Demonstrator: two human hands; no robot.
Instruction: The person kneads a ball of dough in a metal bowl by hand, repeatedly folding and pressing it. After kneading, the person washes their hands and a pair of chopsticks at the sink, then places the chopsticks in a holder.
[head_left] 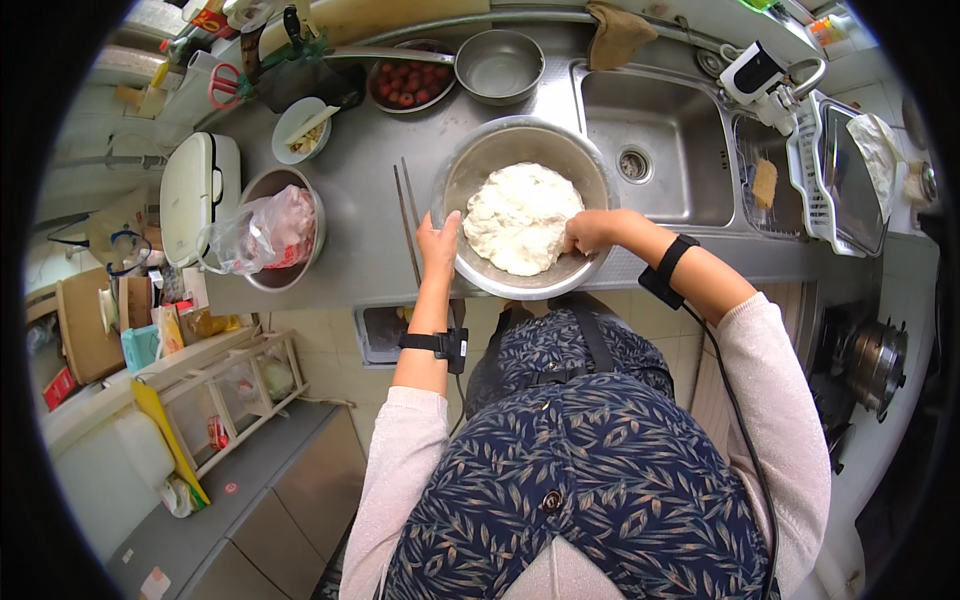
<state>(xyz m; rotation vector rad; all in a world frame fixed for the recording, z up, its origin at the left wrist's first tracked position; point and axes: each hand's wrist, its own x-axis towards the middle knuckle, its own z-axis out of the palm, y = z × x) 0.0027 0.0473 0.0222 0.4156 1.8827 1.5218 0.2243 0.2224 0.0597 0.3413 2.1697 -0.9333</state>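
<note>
White, lumpy dough lies in a wide steel mixing bowl at the counter's front edge. My left hand grips the bowl's left rim, with the thumb over the edge. Inside the bowl, my right hand is curled against the right side of the dough, its fingertips partly hidden in it. A pair of long chopsticks lies on the counter just left of my left hand.
Left of the chopsticks stands a bowl holding bagged pink meat, beside a white lidded appliance. Behind are a small bowl, a bowl of red fruit and a saucepan. A sink lies to the right.
</note>
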